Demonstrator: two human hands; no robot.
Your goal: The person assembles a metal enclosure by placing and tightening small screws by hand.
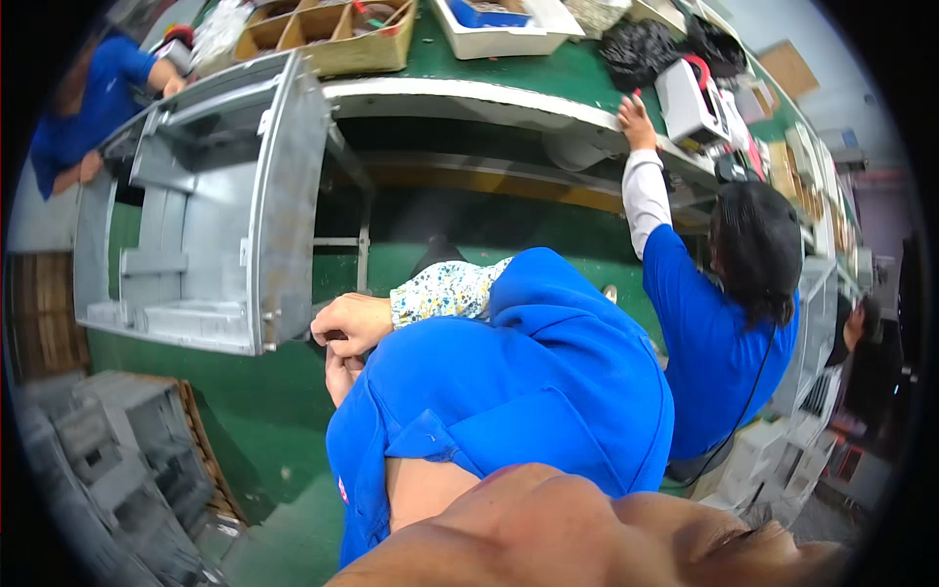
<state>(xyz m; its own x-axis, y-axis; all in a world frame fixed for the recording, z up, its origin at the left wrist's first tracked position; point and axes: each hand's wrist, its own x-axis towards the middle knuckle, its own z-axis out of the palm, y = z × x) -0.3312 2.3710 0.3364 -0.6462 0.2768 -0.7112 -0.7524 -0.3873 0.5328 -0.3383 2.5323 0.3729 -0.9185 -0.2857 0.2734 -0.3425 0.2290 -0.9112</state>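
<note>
Even, bright indoor light falls from overhead, and colours look saturated. Deep shadow sits under the tabletop (548,68) edge. My view bends strongly toward the black round rim. My chin, close at the bottom, is soft and blurred; the far right looks hazy.

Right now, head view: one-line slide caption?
Both hands meet beside a grey moulded plastic housing on the green workbench.

A cardboard divider tray (333,34) and a white bin (504,29) sit near the green bench's (577,68) far edge, where a co-worker's hand (636,122) reaches.
</note>
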